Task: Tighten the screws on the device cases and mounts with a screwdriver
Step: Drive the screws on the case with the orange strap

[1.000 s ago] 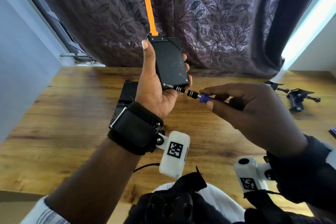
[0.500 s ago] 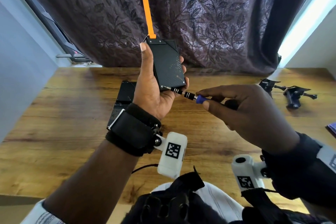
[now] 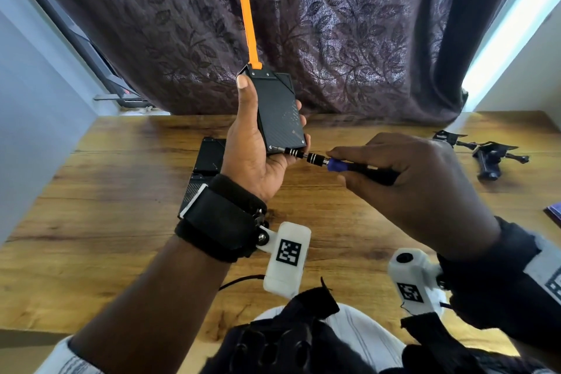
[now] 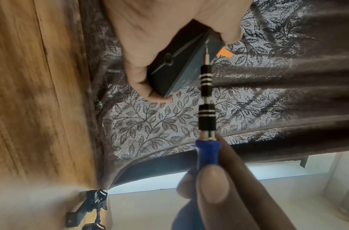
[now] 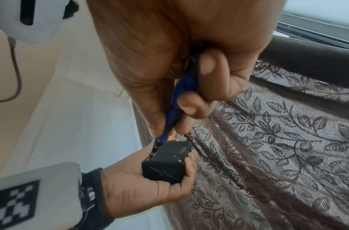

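Observation:
My left hand [image 3: 258, 143] holds a black device case [image 3: 280, 114] upright above the table, thumb along its left edge and fingers curled round the right edge. An orange strip [image 3: 249, 24] sticks up from the case's top. My right hand [image 3: 403, 179] grips a screwdriver [image 3: 315, 158] with a blue and black handle. Its bit touches the screw at the case's lower left corner. In the left wrist view the screwdriver [image 4: 207, 99] runs up to the case [image 4: 181, 66]. In the right wrist view the blue handle [image 5: 179, 99] points down at the case [image 5: 167, 161].
Two more black cases [image 3: 209, 158] lie on the wooden table [image 3: 121, 222] behind my left wrist. Black mounts [image 3: 488, 158] lie at the far right of the table. A dark leaf-patterned curtain [image 3: 349, 24] hangs behind. A dark object [image 3: 554, 215] shows at the right edge.
The screwdriver's bit has moved left along the case's bottom edge to the lower left corner screw. Both hands have shifted slightly left and down together.

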`<action>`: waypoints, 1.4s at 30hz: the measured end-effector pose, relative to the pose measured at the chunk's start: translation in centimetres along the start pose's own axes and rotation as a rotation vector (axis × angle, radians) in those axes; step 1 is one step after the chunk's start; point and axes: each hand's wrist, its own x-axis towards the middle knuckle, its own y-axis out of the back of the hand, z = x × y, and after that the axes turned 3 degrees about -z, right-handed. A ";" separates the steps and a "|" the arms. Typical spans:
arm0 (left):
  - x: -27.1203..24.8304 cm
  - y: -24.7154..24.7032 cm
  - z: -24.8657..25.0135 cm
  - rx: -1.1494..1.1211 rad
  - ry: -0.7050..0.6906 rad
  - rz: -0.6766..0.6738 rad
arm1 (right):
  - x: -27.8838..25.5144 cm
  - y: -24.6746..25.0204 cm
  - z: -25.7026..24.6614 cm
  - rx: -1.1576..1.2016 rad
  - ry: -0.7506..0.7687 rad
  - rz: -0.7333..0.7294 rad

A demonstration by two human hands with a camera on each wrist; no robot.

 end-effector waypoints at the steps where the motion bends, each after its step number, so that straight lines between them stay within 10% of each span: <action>1: 0.0 0.0 0.0 0.006 0.003 0.006 | 0.0 0.0 0.1 -0.025 0.011 0.003; 42: 0.2 0.0 -0.3 0.032 0.030 0.006 | -0.4 -0.5 0.4 -0.032 0.092 0.060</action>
